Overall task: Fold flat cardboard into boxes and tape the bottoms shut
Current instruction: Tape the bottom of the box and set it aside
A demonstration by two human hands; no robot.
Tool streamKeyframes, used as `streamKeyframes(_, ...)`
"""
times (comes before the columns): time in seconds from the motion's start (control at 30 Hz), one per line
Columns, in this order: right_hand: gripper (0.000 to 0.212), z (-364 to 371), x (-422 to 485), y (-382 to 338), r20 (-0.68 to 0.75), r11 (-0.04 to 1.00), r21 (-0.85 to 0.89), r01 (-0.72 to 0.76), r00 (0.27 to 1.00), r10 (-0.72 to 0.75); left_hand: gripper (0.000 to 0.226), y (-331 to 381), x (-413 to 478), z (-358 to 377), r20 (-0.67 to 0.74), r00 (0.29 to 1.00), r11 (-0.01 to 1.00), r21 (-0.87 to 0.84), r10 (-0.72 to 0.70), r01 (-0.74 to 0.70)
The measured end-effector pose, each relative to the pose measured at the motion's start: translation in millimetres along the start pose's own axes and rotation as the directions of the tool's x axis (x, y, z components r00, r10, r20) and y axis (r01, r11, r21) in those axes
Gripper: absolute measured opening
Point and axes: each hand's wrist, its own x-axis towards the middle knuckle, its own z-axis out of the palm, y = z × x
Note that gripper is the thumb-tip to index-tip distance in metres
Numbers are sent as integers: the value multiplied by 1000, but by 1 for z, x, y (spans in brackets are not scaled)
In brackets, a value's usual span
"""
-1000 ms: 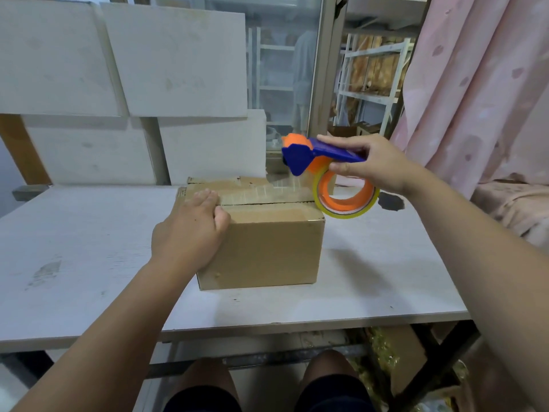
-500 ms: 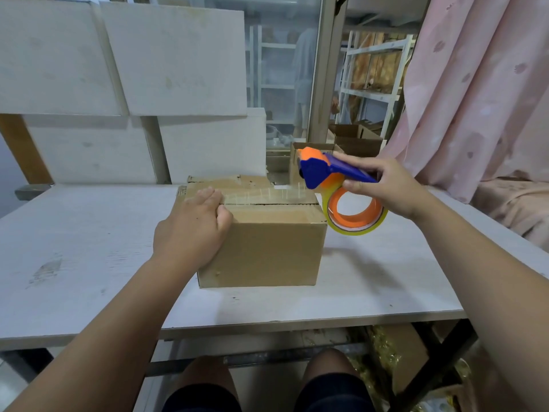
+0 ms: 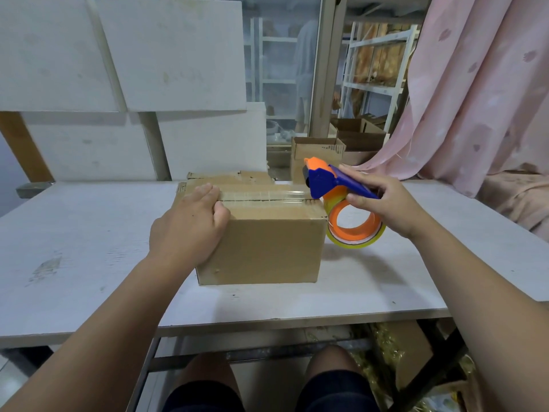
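Your left hand (image 3: 190, 221) lays flat fingers atop the brown cardboard box (image 3: 267, 248) on the white table (image 3: 89, 248), pinning the clear tape strip (image 3: 261, 194) taut. Beyond, your right hand (image 3: 383, 203) curls its fingers round the blue-and-orange tape dispenser (image 3: 326, 181) at the box's right edge, ready to cut.

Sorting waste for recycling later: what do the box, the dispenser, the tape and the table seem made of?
Box: brown corrugated cardboard, matte; ragged fluted edges show on its flaps.
Dispenser: probably moulded plastic, smooth blue and orange, slight sheen.
Tape across the box top: clear glossy film, catching light.
Table: perhaps painted or laminated board; white, matte, scuffed, thin edge.
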Motion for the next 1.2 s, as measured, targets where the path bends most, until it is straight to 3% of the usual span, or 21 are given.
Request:
streamKeyframes(0.17,50,8,-3,9,-45,995,97,-6,999,11,43,-3,0,-2,18,998,998,-21,56,-55)
streamKeyframes(0.27,45,13,-5,16,-75,986,168,-10,997,23,45,-4,0,-5,99,991,995,-49,95,-90)
streamKeyframes(0.37,45,18,-7,17,-87,981,192,-18,996,35,50,-2,6,-6,147,982,985,103,120,-136)
streamKeyframes(0.47,46,25,-6,13,-81,981,193,-13,996,29,62,10,9,-1,85,967,938,235,241,-255)
streamKeyframes(0.57,46,35,-4,8,-67,981,195,-9,997,22,64,29,2,6,148,922,910,170,357,-379)
streamKeyframes(0.83,50,77,7,-13,-12,983,175,53,999,-52,94,28,5,-3,174,907,893,179,385,-413)
streamKeyframes(1.07,58,73,11,-25,34,971,225,82,995,-92,83,12,6,1,84,917,874,278,390,-397)
streamKeyframes(1.2,58,58,12,-30,3,974,207,95,995,-98,74,15,5,-3,108,921,890,238,375,-390)
